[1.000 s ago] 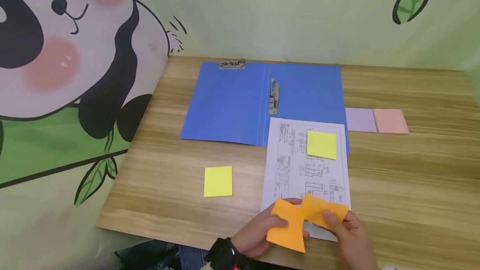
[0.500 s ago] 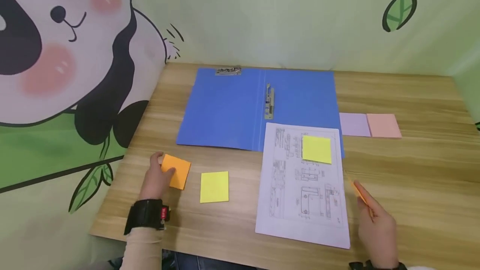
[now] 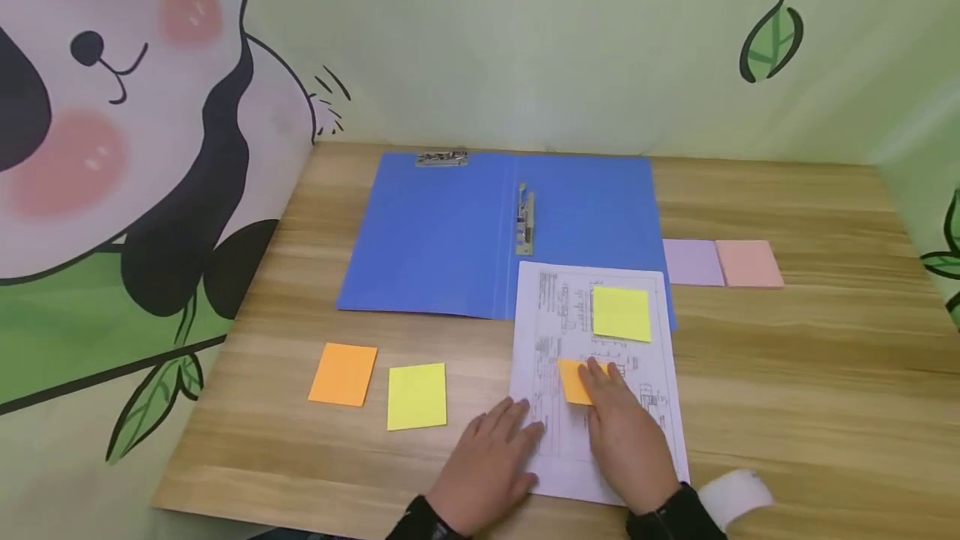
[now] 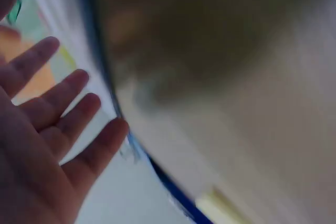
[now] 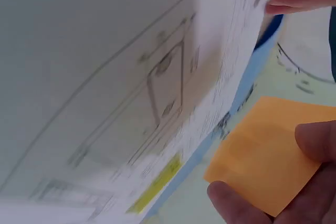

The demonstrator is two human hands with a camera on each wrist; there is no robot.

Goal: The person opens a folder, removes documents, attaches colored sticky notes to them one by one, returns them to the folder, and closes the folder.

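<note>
Our right hand [image 3: 626, 432] lies on the printed drawing sheet [image 3: 600, 373], fingers nearly straight and pressing an orange sticky note [image 3: 576, 380] onto the middle of the page — the grip is flat rather than pinching in the head view. In the right wrist view that note [image 5: 265, 153] sits between thumb and fingertips, so we cannot say for sure whether it is only pressed. Our left hand [image 3: 487, 461] rests spread and relaxed on the near left edge of the sheet, holding nothing; the left wrist view shows its fingers [image 4: 58, 108] apart.

The sheet lies on the bench [image 3: 787, 373], its far edge overlapping the open blue folder [image 3: 450, 232]. A yellow sticky note [image 3: 621, 313] already sits on the sheet's upper part. An orange pad [image 3: 343, 373] and a yellow pad [image 3: 417, 395] lie side by side to the left; a purple pad [image 3: 692, 262] and a pink pad [image 3: 748, 263] touch each other to the right.

We judge the risk to be a crooked or half-stuck note: if the sheet slides under the push, the note may crease or land askew.

Most of the note is hidden under our fingers, both wrist views are blurred, and the drawing's print is too small to read.
</note>
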